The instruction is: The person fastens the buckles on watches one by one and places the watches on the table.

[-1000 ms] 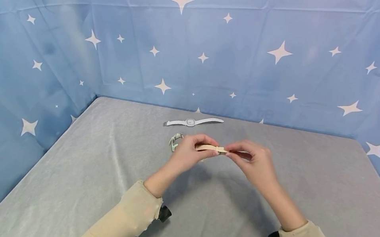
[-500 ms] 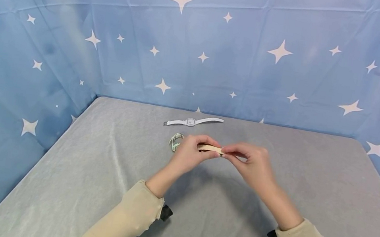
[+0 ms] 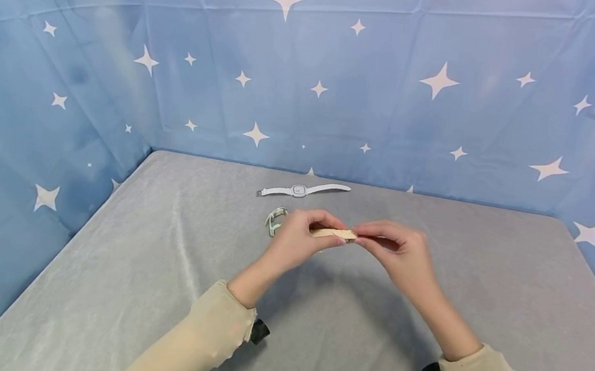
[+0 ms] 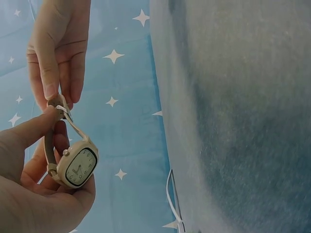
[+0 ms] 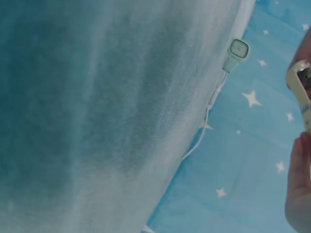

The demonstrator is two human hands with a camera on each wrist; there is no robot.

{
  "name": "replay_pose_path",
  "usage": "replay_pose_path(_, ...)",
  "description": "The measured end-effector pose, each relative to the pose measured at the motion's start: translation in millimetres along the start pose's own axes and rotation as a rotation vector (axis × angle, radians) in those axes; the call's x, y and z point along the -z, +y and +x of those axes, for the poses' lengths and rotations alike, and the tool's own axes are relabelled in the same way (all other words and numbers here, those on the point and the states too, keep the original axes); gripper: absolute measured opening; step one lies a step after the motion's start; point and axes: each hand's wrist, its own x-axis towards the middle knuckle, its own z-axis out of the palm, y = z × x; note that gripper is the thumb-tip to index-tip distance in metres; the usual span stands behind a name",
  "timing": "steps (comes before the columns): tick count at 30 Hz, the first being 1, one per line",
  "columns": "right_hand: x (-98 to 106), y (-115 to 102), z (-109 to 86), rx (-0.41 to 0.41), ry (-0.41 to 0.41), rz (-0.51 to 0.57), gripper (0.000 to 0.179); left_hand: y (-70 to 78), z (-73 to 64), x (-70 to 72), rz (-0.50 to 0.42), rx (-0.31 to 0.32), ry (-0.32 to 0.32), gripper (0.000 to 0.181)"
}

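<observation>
A cream wristwatch (image 3: 333, 233) is held up between both hands above the grey cloth. In the left wrist view its squarish dial (image 4: 80, 167) faces the camera, and the strap is bent into a loop with its ends together near a buckle (image 4: 62, 109). My left hand (image 3: 295, 236) holds the watch from the left, thumb on the strap by the buckle and fingers behind the case. From the other side my right hand (image 3: 400, 249) pinches the strap end between thumb and fingertips. In the right wrist view part of the cream strap (image 5: 297, 87) shows at the edge.
A pale green watch (image 3: 272, 226) stands on the cloth just left of my left hand, partly hidden by it. Farther back lies a white watch (image 3: 298, 192), its strap stretched out. A blue star-patterned curtain (image 3: 340, 116) rises behind the grey-covered table (image 3: 154, 242).
My right hand first moved left until its fingertips met the left hand's, then drew slightly back to the right. My left hand stays nearly still with the cream watch. The other watches have not moved.
</observation>
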Motion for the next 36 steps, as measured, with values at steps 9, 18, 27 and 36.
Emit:
replay_pose_path(9, -5, -1, 3.8, 0.149, 0.037, -0.145, 0.023, 0.7, 0.4, -1.7, 0.028, -0.01, 0.011, 0.017)
replay_pose_path(18, -7, -3, 2.3, 0.185, 0.017, -0.192, 0.025, 1.2, -0.1, 0.7, 0.114, -0.036, 0.015, 0.024)
replay_pose_path(27, -2, -5, 3.3, 0.013, -0.074, -0.141, 0.026, 1.8, -1.6, 5.8, 0.054, 0.004, -0.053, 0.014)
replay_pose_path(36, -3, -2, 4.0, -0.092, -0.148, -0.06, 0.019, 9.6, -2.2, 3.8, 0.183, 0.01, -0.077, 0.012)
